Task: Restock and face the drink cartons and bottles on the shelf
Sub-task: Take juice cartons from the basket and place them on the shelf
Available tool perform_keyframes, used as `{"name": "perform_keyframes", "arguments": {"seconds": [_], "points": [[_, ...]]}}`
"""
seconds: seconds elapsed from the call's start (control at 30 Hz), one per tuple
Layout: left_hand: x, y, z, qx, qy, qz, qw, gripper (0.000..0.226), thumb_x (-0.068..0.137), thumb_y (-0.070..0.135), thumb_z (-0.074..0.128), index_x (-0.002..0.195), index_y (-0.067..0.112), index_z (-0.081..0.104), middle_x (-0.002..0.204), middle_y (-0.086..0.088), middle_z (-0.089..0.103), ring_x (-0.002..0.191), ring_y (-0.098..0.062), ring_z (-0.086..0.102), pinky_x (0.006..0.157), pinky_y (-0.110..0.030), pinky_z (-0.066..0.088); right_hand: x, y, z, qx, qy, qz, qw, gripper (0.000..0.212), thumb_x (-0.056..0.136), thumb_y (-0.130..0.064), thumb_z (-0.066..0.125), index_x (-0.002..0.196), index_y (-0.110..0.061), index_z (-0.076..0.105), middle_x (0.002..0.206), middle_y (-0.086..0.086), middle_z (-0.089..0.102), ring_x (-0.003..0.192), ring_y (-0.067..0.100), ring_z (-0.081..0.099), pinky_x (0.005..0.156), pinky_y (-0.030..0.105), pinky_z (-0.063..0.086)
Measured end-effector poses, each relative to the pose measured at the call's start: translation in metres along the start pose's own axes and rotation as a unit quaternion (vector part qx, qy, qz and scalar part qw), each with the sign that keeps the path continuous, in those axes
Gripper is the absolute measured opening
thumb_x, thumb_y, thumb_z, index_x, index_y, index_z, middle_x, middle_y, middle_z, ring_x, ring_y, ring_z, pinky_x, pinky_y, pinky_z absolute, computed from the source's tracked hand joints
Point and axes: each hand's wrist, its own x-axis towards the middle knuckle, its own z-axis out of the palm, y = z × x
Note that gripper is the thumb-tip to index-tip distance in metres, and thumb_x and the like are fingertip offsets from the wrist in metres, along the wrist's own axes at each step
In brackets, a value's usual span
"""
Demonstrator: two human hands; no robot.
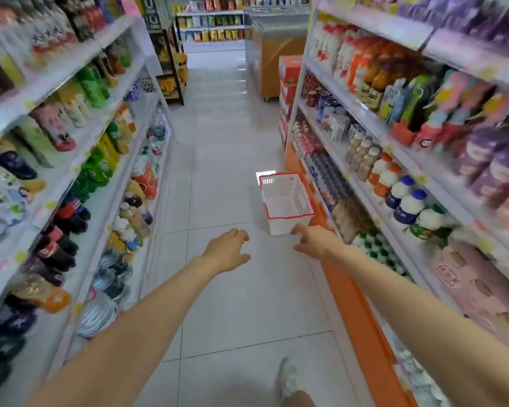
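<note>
Both my arms stretch forward over the aisle floor. My left hand [228, 251] hovers with fingers loosely spread and holds nothing. My right hand [312, 240] is also empty, fingers relaxed, just in front of the near rim of a white shopping basket [285, 201] with a red rim; I cannot tell if it touches it. The basket stands on the floor against the right shelving and looks empty. The right shelves [365, 189] carry milk and yoghurt bottles [406, 201] and small drink cartons [338, 127]. The left shelves [106, 183] hold soda and juice bottles [68, 218].
A white tiled aisle floor [235, 142] runs ahead. An orange base panel [356, 295] lines the right shelving. Stacked red boxes [290, 80] and a chest freezer [276, 48] stand at the far right end. A dark snack rack [171, 69] stands far left. My shoe [288, 377] shows below.
</note>
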Motion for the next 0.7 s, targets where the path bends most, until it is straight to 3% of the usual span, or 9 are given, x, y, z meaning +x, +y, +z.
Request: {"name": "perform_keyframes", "arguments": {"seconds": [0.13,0.43,0.53,0.7], "points": [[0.088,-0.003,-0.021,0.000,-0.003,0.014,1.000,0.050,0.093,0.032,0.055,0.136,0.016,0.038,0.136,-0.002,0.043,0.120,-0.020,0.047,0.092,-0.032,0.040,0.075,0.033,-0.028,0.013,0.001,0.012,1.000,0.042,0.094,-0.027,0.056,0.133,-0.020,0.043,0.128,0.008,0.057,0.114,0.024,0.056,0.095,0.033,0.045],[0.298,0.019,-0.094,0.012,-0.010,0.045,0.999,0.047,0.093,0.029,0.054,0.136,0.015,0.039,0.135,-0.004,0.044,0.119,-0.020,0.047,0.095,-0.032,0.042,0.254,0.119,-0.125,0.007,0.001,0.035,0.999,0.044,0.094,-0.028,0.054,0.135,-0.021,0.041,0.127,0.007,0.057,0.101,0.021,0.058,0.073,0.027,0.040],[0.350,0.020,-0.110,0.003,-0.010,0.044,0.999,0.046,0.093,0.029,0.055,0.134,0.015,0.041,0.134,-0.005,0.046,0.119,-0.021,0.048,0.095,-0.034,0.042,0.300,0.139,-0.159,-0.004,0.000,0.031,0.999,0.045,0.095,-0.029,0.053,0.137,-0.020,0.040,0.129,0.006,0.056,0.112,0.024,0.055,0.079,0.033,0.042],[0.425,0.015,-0.124,-0.004,-0.038,0.040,0.998,0.046,0.092,0.031,0.056,0.133,0.015,0.042,0.134,-0.003,0.047,0.119,-0.020,0.049,0.096,-0.033,0.043,0.359,0.161,-0.193,0.001,-0.010,0.029,1.000,0.044,0.096,-0.032,0.052,0.137,-0.021,0.040,0.125,0.005,0.058,0.100,0.023,0.060,0.072,0.033,0.046]]}}
